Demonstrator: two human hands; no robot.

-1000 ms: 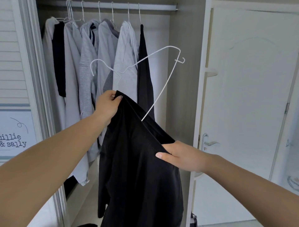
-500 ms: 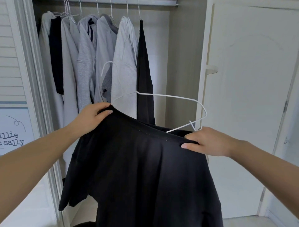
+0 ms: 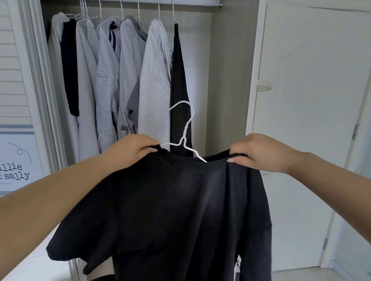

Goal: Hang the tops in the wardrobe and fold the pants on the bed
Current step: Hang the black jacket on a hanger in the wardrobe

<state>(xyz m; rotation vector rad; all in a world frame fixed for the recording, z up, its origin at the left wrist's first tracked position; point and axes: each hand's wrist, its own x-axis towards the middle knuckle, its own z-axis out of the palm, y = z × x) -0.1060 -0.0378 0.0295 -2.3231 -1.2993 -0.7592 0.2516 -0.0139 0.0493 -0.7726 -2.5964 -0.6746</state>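
Room: wardrobe (image 3: 230, 80) open ahead, seen from the head camera; a white door (image 3: 311, 100) stands to its right, a slatted panel and a framed print at the left edge.
Rail: rod (image 3: 180, 1) runs left to right along the top of the picture, just inside the frame.
Hung tops: a row of grey and white tops (image 3: 154, 80) with a few dark ones fills the left and middle of the rod; the last is a black garment (image 3: 178, 90). Right of it the rod looks free, up to the wardrobe's side wall.
Shirt: black shirt (image 3: 170, 210) held up in front of the wardrobe, spread flat toward the camera, collar on top, body hanging down out of view.
Hanger: white hanger (image 3: 185, 130) sits inside the shirt; its hook rises out of the collar, midway between the hands, and stands upright. Its shoulder bar lies left to right, in line with the rod.
Left hand: left hand (image 3: 136, 148) grips the collar's left end, fingers curled round cloth and, it seems, the hanger wire.
Right hand: right hand (image 3: 259, 152) pinches the collar's right end, fingers curled round the cloth.
Key relation: hook is well below the rod and a little left of the free stretch; both hands are about equally near the hook.
Next move, as a judgement: one hand would need to take the hook, then lift it up and slightly right onto the rod.
Pants and bed: not in view.
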